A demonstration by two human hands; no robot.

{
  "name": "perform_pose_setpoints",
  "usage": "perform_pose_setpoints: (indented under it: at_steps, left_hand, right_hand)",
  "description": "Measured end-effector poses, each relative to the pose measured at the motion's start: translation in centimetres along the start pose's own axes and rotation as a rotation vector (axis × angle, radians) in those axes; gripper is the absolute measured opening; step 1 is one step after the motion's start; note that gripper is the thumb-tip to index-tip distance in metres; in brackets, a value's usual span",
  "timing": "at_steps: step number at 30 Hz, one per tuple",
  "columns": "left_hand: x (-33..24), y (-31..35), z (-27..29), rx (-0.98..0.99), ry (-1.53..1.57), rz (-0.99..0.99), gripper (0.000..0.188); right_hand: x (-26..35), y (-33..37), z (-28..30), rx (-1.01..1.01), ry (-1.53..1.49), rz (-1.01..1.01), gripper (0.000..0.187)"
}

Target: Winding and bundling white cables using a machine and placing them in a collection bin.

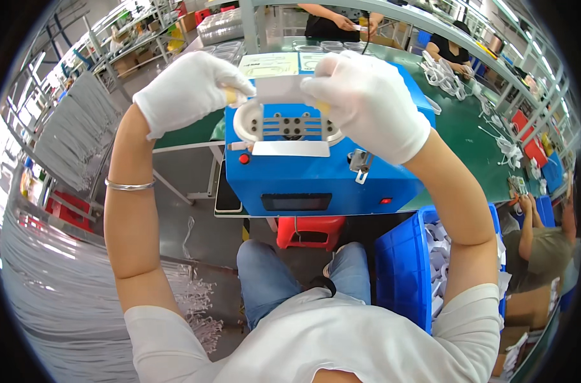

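Observation:
Both my hands wear white gloves and are raised over a blue box-shaped machine [316, 172]. My left hand [188, 89] and my right hand [367, 102] pinch the two ends of a small white rectangular piece [279, 89], held flat between them just above the machine's round white top opening [249, 124]. Inside that opening sits a grey plate with several dark holes [292, 124]. A metal bracelet [129, 186] circles my left forearm.
A blue bin [402, 274] of white parts stands by my right knee, a red stool [309, 231] under the green table [469, 137]. White cables hang in bundles at left [67, 134]. Other people work across the table and at right [536, 246].

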State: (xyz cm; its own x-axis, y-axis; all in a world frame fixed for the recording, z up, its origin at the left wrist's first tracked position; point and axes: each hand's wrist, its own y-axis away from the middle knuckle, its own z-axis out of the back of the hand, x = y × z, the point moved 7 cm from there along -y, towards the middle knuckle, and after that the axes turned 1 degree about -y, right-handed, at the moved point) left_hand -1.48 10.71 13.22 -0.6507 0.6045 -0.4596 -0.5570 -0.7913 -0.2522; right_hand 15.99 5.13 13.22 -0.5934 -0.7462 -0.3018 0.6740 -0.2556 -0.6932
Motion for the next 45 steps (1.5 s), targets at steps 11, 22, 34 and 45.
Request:
perform_pose_setpoints:
  at_steps: [11,22,34,45]
  left_hand:
    - [-3.5,1.7,-3.2,-0.519,-0.349,-0.271,0.020]
    - [-3.1,1.5,-4.2,-0.557,-0.420,-0.355,0.010]
    - [-0.9,-0.4,-5.1,-0.372,-0.224,-0.211,0.028]
    - [-1.0,0.4,-4.7,-0.457,-0.097,-0.206,0.017]
  right_hand:
    - [-0.6,-0.2,-3.4,0.321,0.086,-0.120,0.012]
    - [-5.5,1.3,-8.5,0.565,-0.111,-0.323,0.032]
    - [-2.0,-0.3,-4.1,0.068,-0.577,-0.285,0.012]
    - [1.0,-0.8,-2.9,0.082,-0.033,0.007,0.018]
